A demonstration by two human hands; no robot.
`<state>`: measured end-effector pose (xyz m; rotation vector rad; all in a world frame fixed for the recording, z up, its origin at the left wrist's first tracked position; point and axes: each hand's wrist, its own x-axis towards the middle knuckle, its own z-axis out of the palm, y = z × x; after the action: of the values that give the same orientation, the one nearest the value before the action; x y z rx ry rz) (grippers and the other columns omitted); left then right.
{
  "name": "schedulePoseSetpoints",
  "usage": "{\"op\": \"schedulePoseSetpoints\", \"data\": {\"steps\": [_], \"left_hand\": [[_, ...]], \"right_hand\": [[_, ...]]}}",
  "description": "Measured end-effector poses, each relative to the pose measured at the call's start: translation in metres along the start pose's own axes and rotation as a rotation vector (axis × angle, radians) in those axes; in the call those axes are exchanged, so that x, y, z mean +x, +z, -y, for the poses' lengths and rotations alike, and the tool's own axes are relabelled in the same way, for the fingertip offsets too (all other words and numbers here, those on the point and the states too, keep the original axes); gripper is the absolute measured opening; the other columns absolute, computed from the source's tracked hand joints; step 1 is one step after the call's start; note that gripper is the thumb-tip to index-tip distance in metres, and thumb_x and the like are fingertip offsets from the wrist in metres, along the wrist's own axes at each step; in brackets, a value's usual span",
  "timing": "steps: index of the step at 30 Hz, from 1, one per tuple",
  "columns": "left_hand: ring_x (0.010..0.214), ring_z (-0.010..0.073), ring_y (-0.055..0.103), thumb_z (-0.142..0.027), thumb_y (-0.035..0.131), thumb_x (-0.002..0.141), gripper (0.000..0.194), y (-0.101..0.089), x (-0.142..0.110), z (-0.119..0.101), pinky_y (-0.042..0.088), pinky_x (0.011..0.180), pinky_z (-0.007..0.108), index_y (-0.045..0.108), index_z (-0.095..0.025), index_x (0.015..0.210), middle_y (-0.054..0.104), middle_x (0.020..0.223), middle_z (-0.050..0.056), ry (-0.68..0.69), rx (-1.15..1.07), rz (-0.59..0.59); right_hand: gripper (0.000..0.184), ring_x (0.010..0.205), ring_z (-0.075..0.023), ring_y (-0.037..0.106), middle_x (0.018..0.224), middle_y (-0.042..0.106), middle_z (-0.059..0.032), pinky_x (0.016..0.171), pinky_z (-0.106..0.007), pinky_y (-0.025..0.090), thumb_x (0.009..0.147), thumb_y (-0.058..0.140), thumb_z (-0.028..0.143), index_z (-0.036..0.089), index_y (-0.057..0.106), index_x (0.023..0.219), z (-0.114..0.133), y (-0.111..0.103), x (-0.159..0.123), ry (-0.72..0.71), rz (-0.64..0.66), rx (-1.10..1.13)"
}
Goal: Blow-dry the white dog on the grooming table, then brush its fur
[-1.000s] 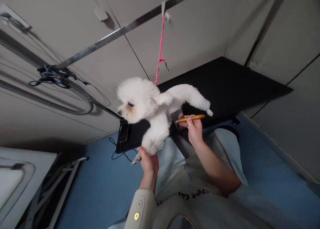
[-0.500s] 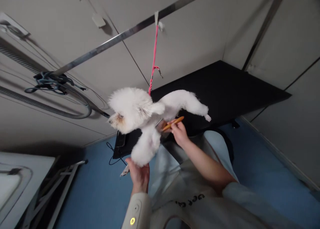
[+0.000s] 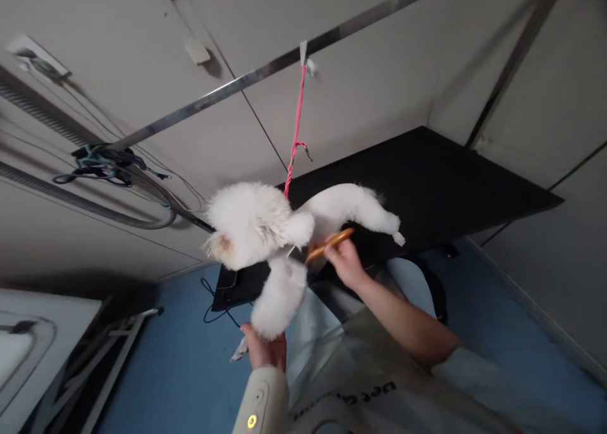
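Observation:
A fluffy white dog (image 3: 251,222) stands on a black grooming table (image 3: 455,181), its head turned to the left. My left hand (image 3: 268,350) is closed around the lower part of its raised front leg (image 3: 277,298), and the paw (image 3: 239,350) sticks out past my fingers. In my right hand (image 3: 345,262) is a slicker brush (image 3: 331,244), gripped by its orange wooden handle. The brush head lies at the top of the raised leg, beside the chest, and is partly hidden by fur.
A pink grooming loop (image 3: 297,127) runs from a metal bar (image 3: 246,80) down to the dog's neck. Bundled cords (image 3: 104,162) and a ribbed hose (image 3: 95,209) hang at left. A white tub-like unit (image 3: 28,358) stands at lower left on the blue floor (image 3: 184,352).
The brush has moved left from beside the dog's body onto the upper front leg. The dog's head has tipped down and turned away. The left hand keeps hold of the leg.

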<state>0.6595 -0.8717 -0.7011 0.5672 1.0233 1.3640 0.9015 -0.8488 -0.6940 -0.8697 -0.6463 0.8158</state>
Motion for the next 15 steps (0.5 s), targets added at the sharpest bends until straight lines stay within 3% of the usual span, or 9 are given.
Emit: {"op": "schedulePoseSetpoints", "data": {"steps": [2, 6, 7, 10, 11, 13, 15], "left_hand": [[0.086, 0.0151, 0.075, -0.032, 0.039, 0.1, 0.035, 0.001, -0.001, 0.001, 0.06, 0.072, 0.022, 0.072, -0.024, 0.089, 0.077, 0.081, 0.002, 0.007, -0.048, -0.095], [0.106, 0.019, 0.072, -0.044, 0.044, 0.1, 0.037, 0.013, -0.018, 0.004, 0.059, 0.087, 0.026, 0.072, -0.022, 0.106, 0.077, 0.102, 0.007, 0.015, -0.077, -0.086], [0.112, 0.0209, 0.07, -0.049, 0.047, 0.099, 0.04, 0.016, -0.023, 0.005, 0.058, 0.092, 0.028, 0.071, -0.02, 0.112, 0.076, 0.108, 0.009, 0.013, -0.059, -0.064], [0.124, 0.024, 0.063, -0.056, 0.051, 0.095, 0.049, 0.025, -0.035, 0.011, 0.051, 0.106, 0.033, 0.067, -0.019, 0.122, 0.073, 0.118, 0.011, 0.032, 0.002, -0.058], [0.126, 0.024, 0.061, -0.057, 0.05, 0.096, 0.05, 0.027, -0.037, 0.012, 0.048, 0.109, 0.034, 0.066, -0.019, 0.124, 0.072, 0.12, 0.011, 0.051, 0.015, -0.064], [0.127, 0.0232, 0.06, -0.057, 0.043, 0.099, 0.051, 0.031, -0.039, 0.012, 0.043, 0.113, 0.037, 0.065, -0.019, 0.125, 0.072, 0.122, 0.011, 0.065, 0.019, -0.063], [0.124, 0.0219, 0.062, -0.052, 0.037, 0.102, 0.049, 0.032, -0.04, 0.012, 0.043, 0.113, 0.038, 0.065, -0.017, 0.124, 0.072, 0.118, 0.011, 0.049, 0.0, -0.063]], "right_hand": [[0.042, 0.076, -0.0231, 0.069, 0.083, 0.07, -0.0045, 0.073, -0.04, 0.058, 0.072, 0.077, 0.057, 0.022, 0.06, 0.087, 0.003, 0.002, 0.001, 0.094, 0.117, -0.064], [0.045, 0.081, -0.023, 0.069, 0.092, 0.071, -0.0053, 0.075, -0.04, 0.059, 0.074, 0.074, 0.06, 0.022, 0.059, 0.093, 0.01, 0.011, -0.013, -0.007, -0.108, -0.064], [0.041, 0.086, -0.0225, 0.069, 0.094, 0.071, -0.0051, 0.08, -0.038, 0.058, 0.075, 0.075, 0.057, 0.023, 0.06, 0.093, 0.011, 0.014, -0.022, -0.037, -0.091, -0.074], [0.034, 0.079, -0.0204, 0.069, 0.085, 0.072, -0.0038, 0.074, -0.034, 0.058, 0.078, 0.075, 0.052, 0.022, 0.064, 0.087, 0.01, 0.02, -0.053, 0.081, 0.2, -0.086], [0.034, 0.074, -0.0198, 0.068, 0.081, 0.071, -0.0036, 0.07, -0.034, 0.058, 0.079, 0.075, 0.053, 0.021, 0.065, 0.086, 0.011, 0.019, -0.059, 0.14, 0.237, -0.088], [0.034, 0.066, -0.0183, 0.065, 0.079, 0.071, -0.0028, 0.064, -0.033, 0.057, 0.08, 0.073, 0.054, 0.022, 0.063, 0.086, 0.013, 0.016, -0.063, 0.151, 0.07, -0.096], [0.033, 0.075, -0.0193, 0.067, 0.086, 0.072, -0.0036, 0.071, -0.034, 0.058, 0.078, 0.075, 0.053, 0.023, 0.063, 0.087, 0.015, 0.013, -0.065, -0.011, -0.168, -0.123]]}}
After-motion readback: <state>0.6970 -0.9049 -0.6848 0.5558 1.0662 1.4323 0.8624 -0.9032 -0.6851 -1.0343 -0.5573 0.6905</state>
